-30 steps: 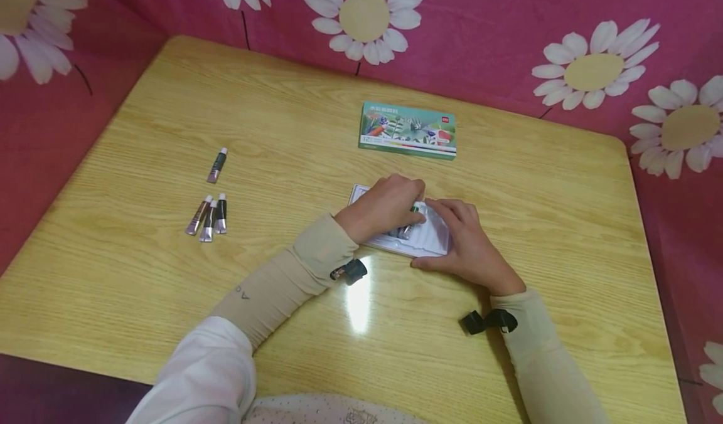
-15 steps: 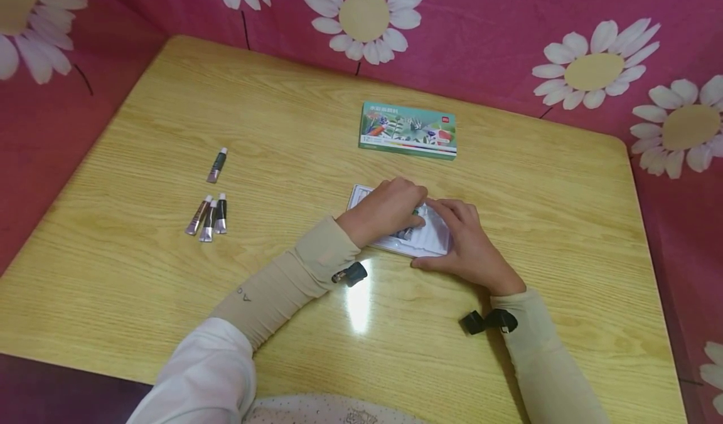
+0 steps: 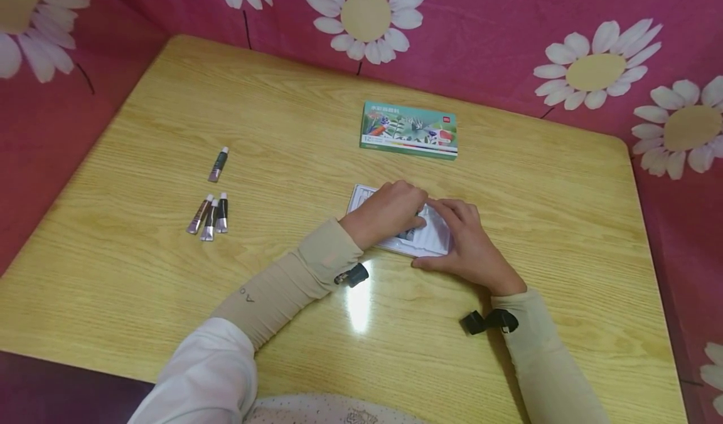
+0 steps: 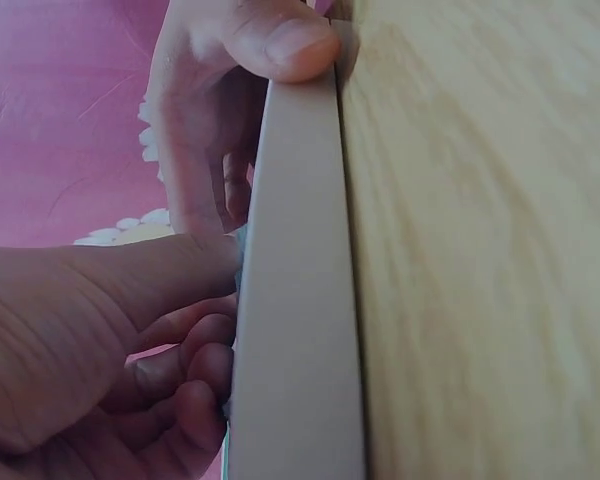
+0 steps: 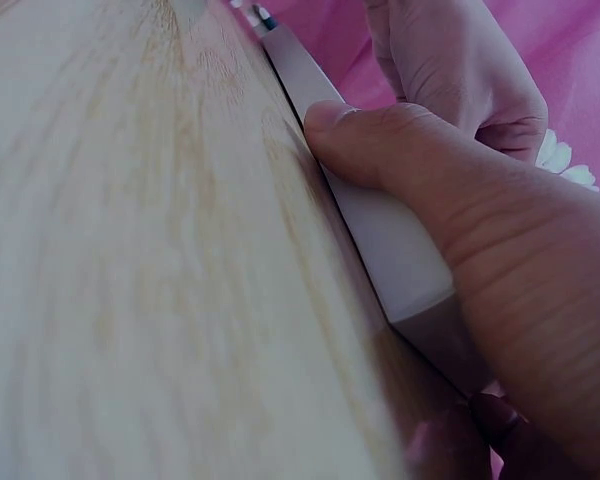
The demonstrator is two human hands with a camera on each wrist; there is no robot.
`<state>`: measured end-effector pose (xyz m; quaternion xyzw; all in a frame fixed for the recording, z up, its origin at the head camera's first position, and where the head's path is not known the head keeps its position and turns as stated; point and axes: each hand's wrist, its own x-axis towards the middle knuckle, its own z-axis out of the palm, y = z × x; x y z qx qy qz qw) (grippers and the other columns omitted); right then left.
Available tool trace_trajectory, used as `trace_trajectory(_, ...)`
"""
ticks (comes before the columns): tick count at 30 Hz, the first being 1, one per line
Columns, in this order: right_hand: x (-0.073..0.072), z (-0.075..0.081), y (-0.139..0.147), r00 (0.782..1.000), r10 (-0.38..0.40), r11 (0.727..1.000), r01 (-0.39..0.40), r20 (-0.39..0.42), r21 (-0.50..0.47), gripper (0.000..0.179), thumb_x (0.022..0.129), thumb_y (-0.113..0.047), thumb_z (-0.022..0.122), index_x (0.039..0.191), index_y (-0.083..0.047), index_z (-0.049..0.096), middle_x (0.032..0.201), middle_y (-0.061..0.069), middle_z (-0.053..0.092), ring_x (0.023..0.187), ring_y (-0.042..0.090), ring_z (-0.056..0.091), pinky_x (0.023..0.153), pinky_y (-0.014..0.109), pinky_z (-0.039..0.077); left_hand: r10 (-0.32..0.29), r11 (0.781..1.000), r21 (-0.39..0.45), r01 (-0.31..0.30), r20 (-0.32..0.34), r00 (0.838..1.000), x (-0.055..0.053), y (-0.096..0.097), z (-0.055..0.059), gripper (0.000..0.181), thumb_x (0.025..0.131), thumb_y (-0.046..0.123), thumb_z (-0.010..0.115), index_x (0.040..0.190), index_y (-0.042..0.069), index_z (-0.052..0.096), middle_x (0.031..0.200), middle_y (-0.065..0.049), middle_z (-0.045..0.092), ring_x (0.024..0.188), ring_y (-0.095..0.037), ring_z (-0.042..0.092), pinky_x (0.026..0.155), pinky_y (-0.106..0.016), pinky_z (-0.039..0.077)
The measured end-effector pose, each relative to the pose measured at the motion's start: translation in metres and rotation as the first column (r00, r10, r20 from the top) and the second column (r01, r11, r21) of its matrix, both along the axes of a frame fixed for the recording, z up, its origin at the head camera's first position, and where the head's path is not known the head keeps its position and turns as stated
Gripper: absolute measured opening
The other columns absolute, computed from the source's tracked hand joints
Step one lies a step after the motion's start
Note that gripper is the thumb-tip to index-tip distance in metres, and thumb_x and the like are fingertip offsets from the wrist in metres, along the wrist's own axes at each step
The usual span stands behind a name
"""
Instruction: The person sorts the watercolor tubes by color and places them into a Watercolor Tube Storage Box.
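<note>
A white plastic tray (image 3: 440, 239) with paint tubes in it lies on the table in the head view. Over its middle, my left hand (image 3: 386, 212) has curled fingers and its thumb against a paint tube; a sliver of teal (image 4: 242, 245) shows at the thumb tip in the left wrist view. Most of that tube is hidden by the hand. My right hand (image 3: 471, 248) grips the right end of the tray, thumb along the near side and fingers at the far side. The right wrist view shows this thumb pressed to the tray's side wall (image 5: 380, 235).
Behind the tray lies a green paint box (image 3: 409, 130) with printed flowers. To the left, a single tube (image 3: 218, 164) lies above a group of 3 tubes (image 3: 208, 218) on the wooden table (image 3: 271, 129). A pink flowered cloth (image 3: 480, 29) stands behind the table.
My left hand has shifted slightly toward me and to the right over the tray, covering more of the tubes there. The right hand keeps its hold; the loose tubes and box stay put.
</note>
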<state>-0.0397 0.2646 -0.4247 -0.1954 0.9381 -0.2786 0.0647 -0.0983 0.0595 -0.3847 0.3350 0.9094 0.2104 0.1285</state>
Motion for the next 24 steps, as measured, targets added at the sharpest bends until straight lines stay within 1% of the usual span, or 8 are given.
trace_trajectory(4,0.000,0.000,0.000,1.000,0.001,1.000,-0.001,0.001,0.000,0.110,0.067,-0.047,0.096,0.159,-0.025,0.040,0.151,0.010,0.043,0.139,0.030,0.033,0.112,0.053,0.038,0.000,1.000,0.007,0.000,0.006,1.000,0.001,-0.001,0.001,0.026,0.097,0.026,0.073,0.117,0.009,0.072,0.095,-0.001,0.072,0.087,-0.014,0.063,0.078,-0.030,0.052)
trace_trajectory(9,0.000,-0.001,-0.001,1.000,0.001,1.000,-0.001,-0.002,-0.002,0.110,0.067,-0.047,0.096,0.159,-0.024,0.040,0.151,0.010,0.043,0.140,0.030,0.033,0.112,0.054,0.038,-0.005,1.000,0.018,0.004,0.038,0.999,0.003,-0.003,0.003,0.024,0.099,0.027,0.071,0.116,0.010,0.073,0.093,0.000,0.072,0.083,-0.012,0.060,0.074,-0.027,0.049)
trace_trajectory(13,0.000,-0.001,-0.001,1.000,0.000,1.000,0.000,-0.002,-0.005,0.109,0.067,-0.047,0.096,0.159,-0.025,0.040,0.151,0.010,0.042,0.140,0.030,0.032,0.113,0.053,0.038,-0.029,0.999,0.024,0.028,0.042,0.999,0.003,-0.006,0.004,0.017,0.099,0.023,0.070,0.108,0.010,0.075,0.089,0.001,0.071,0.078,-0.011,0.056,0.070,-0.025,0.046)
trace_trajectory(16,0.001,-0.001,-0.002,1.000,0.001,1.000,-0.001,-0.004,-0.007,0.109,0.067,-0.047,0.096,0.159,-0.026,0.040,0.151,0.010,0.043,0.139,0.030,0.033,0.112,0.053,0.038,-0.043,0.998,0.036,0.042,0.042,0.998,0.003,-0.009,0.003,0.012,0.098,0.022,0.071,0.098,0.010,0.074,0.082,0.002,0.065,0.075,-0.011,0.051,0.068,-0.024,0.041)
trace_trajectory(18,0.001,0.000,-0.003,1.000,0.003,1.000,-0.003,-0.006,-0.009,0.110,0.067,-0.046,0.096,0.159,-0.025,0.040,0.151,0.010,0.043,0.139,0.030,0.033,0.112,0.053,0.038,-0.047,0.998,0.046,0.045,0.047,0.998,0.002,-0.011,0.003,0.015,0.098,0.024,0.071,0.092,0.011,0.072,0.078,0.003,0.059,0.074,-0.011,0.048,0.067,-0.024,0.038)
trace_trajectory(21,0.001,0.000,-0.002,1.000,0.008,1.000,-0.008,-0.011,-0.008,0.110,0.067,-0.045,0.096,0.159,-0.022,0.040,0.152,0.012,0.042,0.139,0.032,0.033,0.113,0.054,0.038,-0.048,0.997,0.057,0.045,0.037,0.998,0.002,-0.013,0.002,0.021,0.098,0.030,0.071,0.086,0.013,0.071,0.074,0.004,0.054,0.072,-0.011,0.046,0.064,-0.023,0.036)
trace_trajectory(23,0.001,0.000,-0.001,1.000,0.006,1.000,-0.006,-0.010,-0.008,0.110,0.067,-0.045,0.097,0.158,-0.021,0.040,0.152,0.012,0.042,0.140,0.032,0.032,0.113,0.055,0.038,-0.041,0.997,0.059,0.040,0.023,0.999,0.001,-0.015,0.002,0.025,0.099,0.034,0.070,0.085,0.013,0.071,0.072,0.005,0.053,0.070,-0.010,0.047,0.063,-0.023,0.036)
trace_trajectory(24,0.001,0.000,-0.001,1.000,0.004,1.000,-0.004,-0.007,-0.007,0.110,0.067,-0.045,0.097,0.159,-0.021,0.040,0.152,0.012,0.042,0.141,0.032,0.032,0.113,0.055,0.038,-0.036,0.998,0.060,0.035,0.014,0.999,0.001,-0.016,0.003,0.025,0.099,0.034,0.069,0.085,0.014,0.072,0.072,0.005,0.055,0.069,-0.010,0.049,0.063,-0.022,0.037)
